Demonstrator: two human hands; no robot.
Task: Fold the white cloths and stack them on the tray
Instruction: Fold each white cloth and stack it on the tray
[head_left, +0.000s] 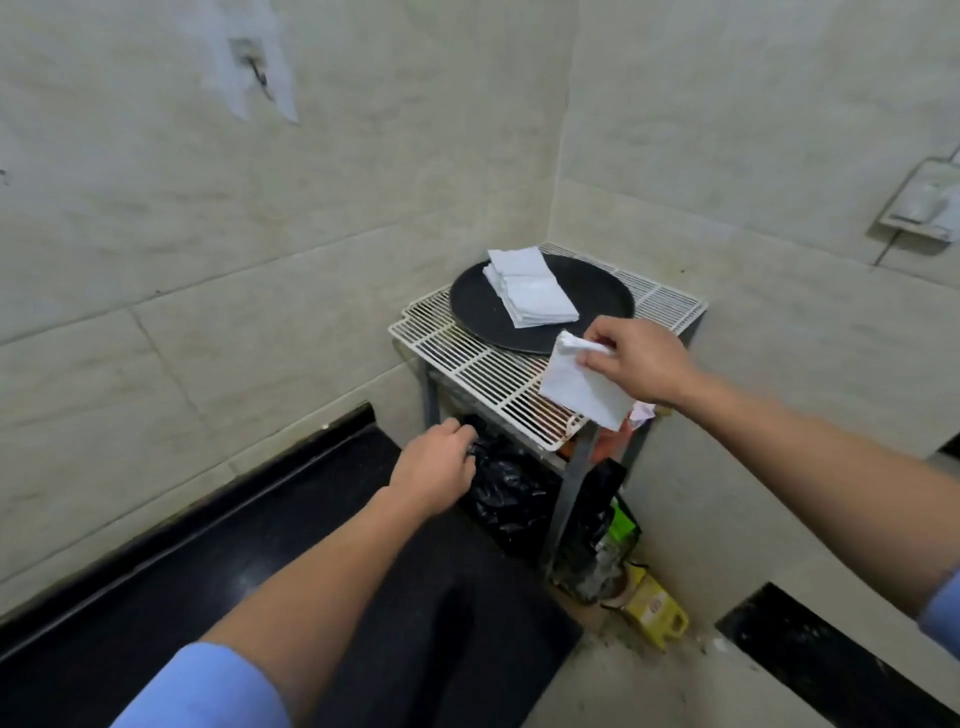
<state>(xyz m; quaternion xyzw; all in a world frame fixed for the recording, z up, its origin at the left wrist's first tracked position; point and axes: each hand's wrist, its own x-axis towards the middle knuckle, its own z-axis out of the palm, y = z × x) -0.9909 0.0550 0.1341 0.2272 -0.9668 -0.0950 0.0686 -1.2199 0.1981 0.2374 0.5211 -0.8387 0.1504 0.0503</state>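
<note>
- One round black tray (597, 291) sits on one white wire rack (467, 358), toward the rack's 12 o'clock corner.
- One stack of folded white cloths (535, 291) lies on the tray, slightly toward the tray's 11 o'clock. It has several layers, too fine to count.
- One single white cloth (576, 389) hangs in the air at the tray's 5 o'clock, over the rack's near edge and clear of the tray.
- Two hands are in view, both with bare forearms and blue sleeves.
- The right hand (639, 364) pinches the single white cloth by its bunched top corner, thumb against curled fingers. The rest of the cloth hangs flat below.
- The left hand (434, 467) is at the tray's 7 o'clock, below the rack top. Its fingers curl down together against a black plastic bag (509, 488). The fingertips are hidden, so I cannot tell whether it grips the bag.
- The rack stands on grey metal legs in a corner of pale tiled walls (260, 260).
- The bag is stuffed under the rack.
- At the rack's 5 o'clock, on the floor, are one green packet (622, 525) and one yellow container (657, 608).
- A black polished slab (218, 525) runs along the wall at 8 o'clock.
</note>
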